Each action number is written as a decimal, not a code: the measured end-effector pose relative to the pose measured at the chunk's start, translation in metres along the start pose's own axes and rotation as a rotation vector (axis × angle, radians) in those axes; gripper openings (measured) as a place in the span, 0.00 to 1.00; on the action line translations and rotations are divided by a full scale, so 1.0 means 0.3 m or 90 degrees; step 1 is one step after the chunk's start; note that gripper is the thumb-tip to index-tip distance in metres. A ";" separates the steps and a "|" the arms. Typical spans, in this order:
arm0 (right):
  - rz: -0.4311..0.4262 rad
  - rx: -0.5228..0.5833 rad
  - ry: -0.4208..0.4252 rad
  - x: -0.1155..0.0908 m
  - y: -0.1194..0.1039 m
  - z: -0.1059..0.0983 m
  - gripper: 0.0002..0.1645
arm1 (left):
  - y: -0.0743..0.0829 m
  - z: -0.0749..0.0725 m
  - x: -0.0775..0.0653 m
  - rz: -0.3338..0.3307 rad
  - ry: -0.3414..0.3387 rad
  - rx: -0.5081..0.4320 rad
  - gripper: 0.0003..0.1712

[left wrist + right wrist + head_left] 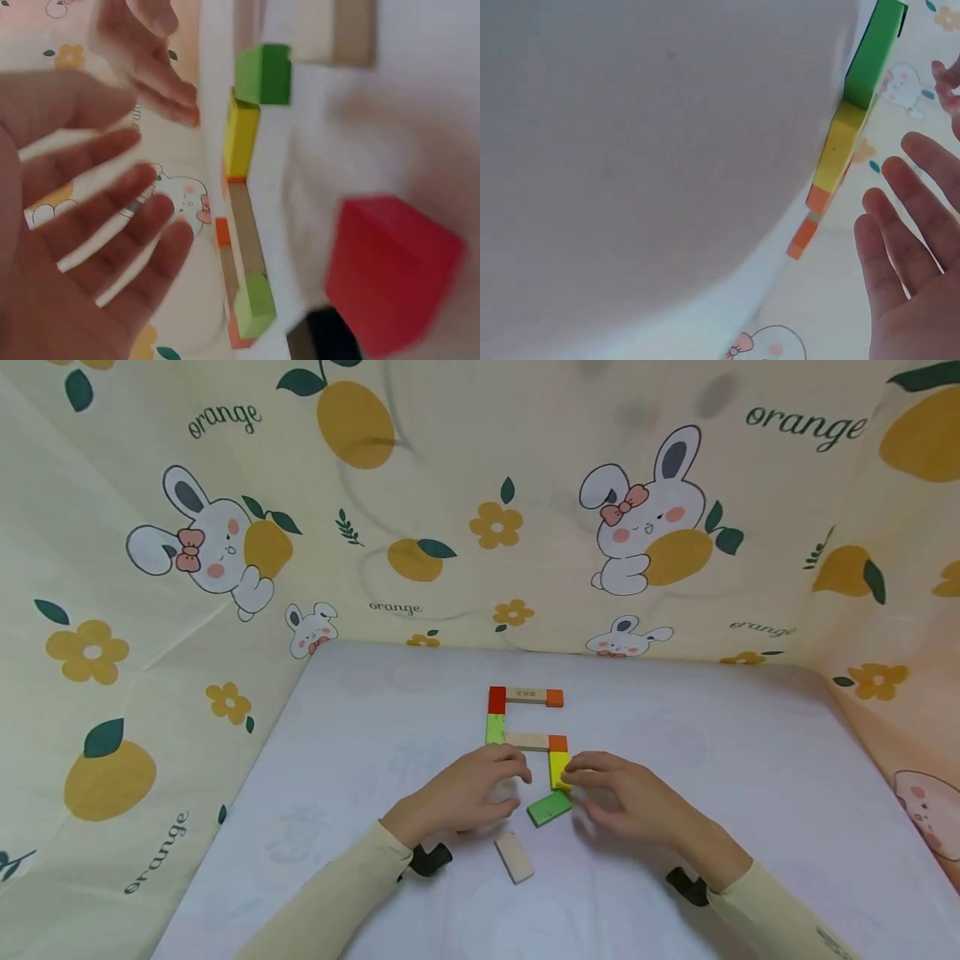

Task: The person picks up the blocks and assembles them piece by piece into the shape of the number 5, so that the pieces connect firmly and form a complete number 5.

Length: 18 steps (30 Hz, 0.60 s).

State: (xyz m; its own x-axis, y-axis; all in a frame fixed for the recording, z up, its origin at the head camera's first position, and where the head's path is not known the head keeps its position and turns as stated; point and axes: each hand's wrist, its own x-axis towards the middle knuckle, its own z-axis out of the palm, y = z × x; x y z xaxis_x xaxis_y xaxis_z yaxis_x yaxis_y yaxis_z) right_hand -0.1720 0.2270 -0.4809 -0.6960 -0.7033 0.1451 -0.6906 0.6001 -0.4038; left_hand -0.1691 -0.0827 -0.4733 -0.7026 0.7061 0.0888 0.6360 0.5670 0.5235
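Observation:
My left hand (468,789) is held over the table with its fingers spread, left of a yellow block (559,771) and a green block (550,808). My right hand (633,793) is on the other side, fingertips beside the yellow block; the right wrist view shows its fingers extended, holding nothing. The green block lies slanted just below the yellow one. Nearer the front, a wooden block (513,857) lies tilted by itself. A red block (394,277) shows close up in the left wrist view; my left hand seems to hide it in the head view.
Beyond my hands, a joined line of blocks bends round: orange (555,698), wood (527,695), red (497,700), light green (495,728), wood (527,742), orange (558,743), ending at the yellow one. A printed cloth (450,502) hangs behind the white table (360,710).

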 end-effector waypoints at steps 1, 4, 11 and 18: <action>-0.004 -0.003 -0.002 -0.004 -0.002 -0.001 0.24 | -0.006 -0.004 -0.013 0.017 -0.012 -0.002 0.16; -0.010 -0.009 -0.013 -0.014 -0.009 -0.002 0.24 | -0.010 -0.001 -0.050 0.060 -0.049 0.009 0.18; -0.044 -0.017 -0.031 -0.015 -0.035 0.010 0.23 | 0.002 0.037 -0.106 0.091 -0.080 0.027 0.18; -0.078 -0.036 -0.023 -0.015 -0.050 0.027 0.23 | 0.010 0.067 -0.114 0.133 -0.085 0.066 0.18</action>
State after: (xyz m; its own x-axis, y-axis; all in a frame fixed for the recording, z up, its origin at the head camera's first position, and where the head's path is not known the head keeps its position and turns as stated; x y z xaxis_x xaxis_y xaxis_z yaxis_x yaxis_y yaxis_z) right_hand -0.1568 0.2180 -0.4829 -0.5994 -0.7851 0.1564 -0.7803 0.5294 -0.3331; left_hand -0.1367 -0.0966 -0.4918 -0.5083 0.8584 0.0693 0.7972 0.4385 0.4150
